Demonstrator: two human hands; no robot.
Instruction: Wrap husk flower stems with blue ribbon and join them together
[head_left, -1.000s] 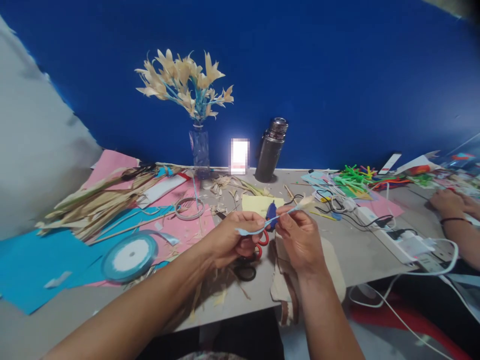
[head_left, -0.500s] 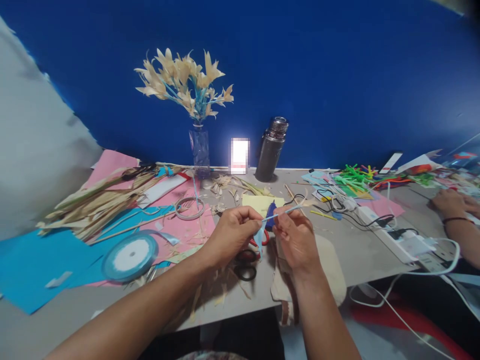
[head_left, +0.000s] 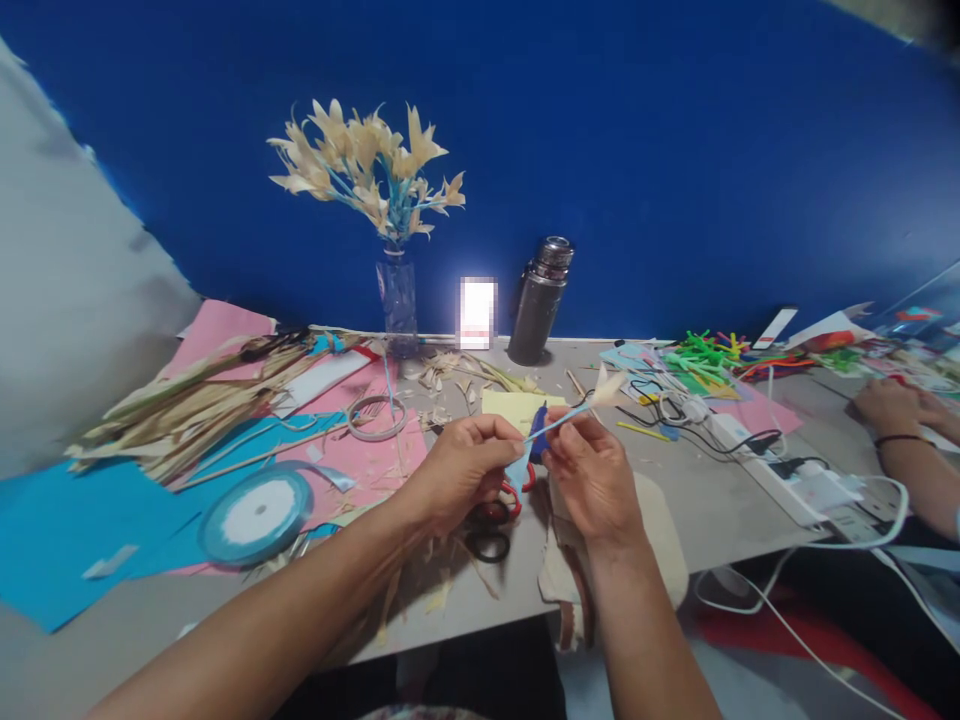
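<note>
My right hand [head_left: 592,475] pinches a thin blue-wrapped stem [head_left: 559,421] that carries a pale cream handmade flower [head_left: 607,388], its head pointing up and right. At the stem's lower end, the closed fingers of my left hand [head_left: 461,470] grip a light blue ribbon [head_left: 517,468], whose loose part hangs between the hands. Scissors with black handles [head_left: 488,546] lie beneath my left hand, and red handles [head_left: 529,478] show just behind the ribbon. Under my right forearm is a cream cloth pouch [head_left: 660,540].
A ribbon spool [head_left: 259,510], dried husks [head_left: 195,400] and coloured paper [head_left: 67,535] cover the left side. Behind stand a vase [head_left: 397,300] of similar flowers and a dark flask [head_left: 540,305]. To the right are a power strip [head_left: 757,465], cables and another person's hand [head_left: 889,405].
The flower head has turned and now shows wider and more upright beyond my right fingers. Both hands stay in nearly the same place.
</note>
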